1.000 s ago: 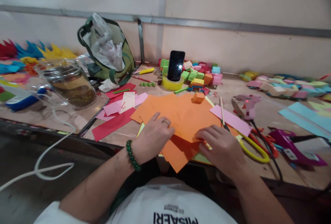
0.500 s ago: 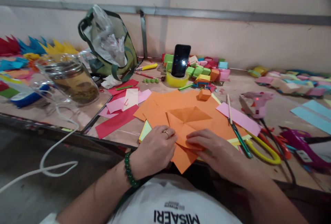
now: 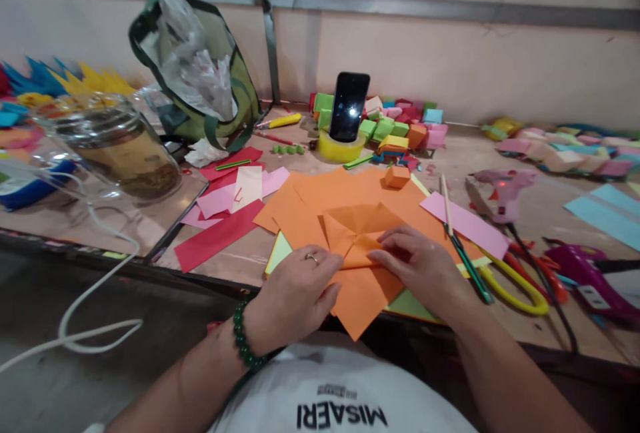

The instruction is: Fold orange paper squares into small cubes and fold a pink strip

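Note:
A creased orange sheet of paper [image 3: 356, 214] lies partly folded on larger orange sheets [image 3: 313, 201], with its near part raised in a fold. My left hand [image 3: 299, 291], with a ring and a green bead bracelet, has its curled fingertips on the left end of that fold. At the right end, my right hand [image 3: 425, 265] pinches the folded edge between thumb and fingers. One orange corner sticks out over the table's front edge between the hands. A small folded orange paper cube [image 3: 397, 177] sits beyond the right hand.
A phone [image 3: 349, 106] leans in a yellow tape roll [image 3: 341, 149] before folded paper cubes. Glue guns [image 3: 506, 194], yellow-handled scissors [image 3: 520, 294] and a green pen lie right. A glass jar [image 3: 135, 159], green bag [image 3: 240, 99] and white cable stand left.
My right hand has lifted from lying flatter on the paper and now pinches the fold, which has moved away from me. The view has shifted slightly.

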{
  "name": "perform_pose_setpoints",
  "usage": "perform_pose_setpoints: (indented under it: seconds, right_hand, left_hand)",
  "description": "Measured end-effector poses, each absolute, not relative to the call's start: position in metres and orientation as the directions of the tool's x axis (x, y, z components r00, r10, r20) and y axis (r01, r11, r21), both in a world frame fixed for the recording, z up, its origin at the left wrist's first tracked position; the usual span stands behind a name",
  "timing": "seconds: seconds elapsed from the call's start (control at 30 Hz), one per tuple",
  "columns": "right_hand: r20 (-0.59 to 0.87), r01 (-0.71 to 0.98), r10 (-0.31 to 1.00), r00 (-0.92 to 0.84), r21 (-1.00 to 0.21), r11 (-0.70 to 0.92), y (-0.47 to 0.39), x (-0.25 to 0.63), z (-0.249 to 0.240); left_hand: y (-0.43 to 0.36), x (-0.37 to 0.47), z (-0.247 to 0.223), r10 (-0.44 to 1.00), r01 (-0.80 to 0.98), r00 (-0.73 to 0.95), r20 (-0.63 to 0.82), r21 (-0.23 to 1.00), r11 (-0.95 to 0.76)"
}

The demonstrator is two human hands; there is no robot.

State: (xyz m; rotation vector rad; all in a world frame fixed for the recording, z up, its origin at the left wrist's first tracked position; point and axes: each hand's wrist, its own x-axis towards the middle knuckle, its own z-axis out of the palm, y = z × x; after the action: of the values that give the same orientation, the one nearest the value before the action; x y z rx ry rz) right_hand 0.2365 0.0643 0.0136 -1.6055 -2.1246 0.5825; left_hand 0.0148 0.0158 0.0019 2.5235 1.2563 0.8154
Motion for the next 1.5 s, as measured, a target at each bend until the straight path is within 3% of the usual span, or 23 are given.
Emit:
perform_pose_setpoints:
  seconds: [0.37, 1.0, 1.5]
  right_hand:
    - [0.136, 0.809, 0.953, -0.270, -0.504, 0.301, 0.066, 0.235, 0.010]
    - [0.110, 0.832, 0.964, -0.243, -0.488, 0.266, 0.067, 0.234, 0.007]
    - [0.186, 0.900, 0.945, -0.271, -0.300, 0.317, 0.056, 0.226, 0.013]
  left_hand:
    - [0.017, 0.016, 0.004, 0.735, 0.684, 0.571, 0.365, 0.284, -0.672]
    - [0.019, 0.016, 0.005, 0.739, 0.682, 0.600, 0.307, 0.286, -0.673]
    - [0.020, 0.025, 0.017, 0.708, 0.679, 0.625, 0.330, 0.218, -0.701]
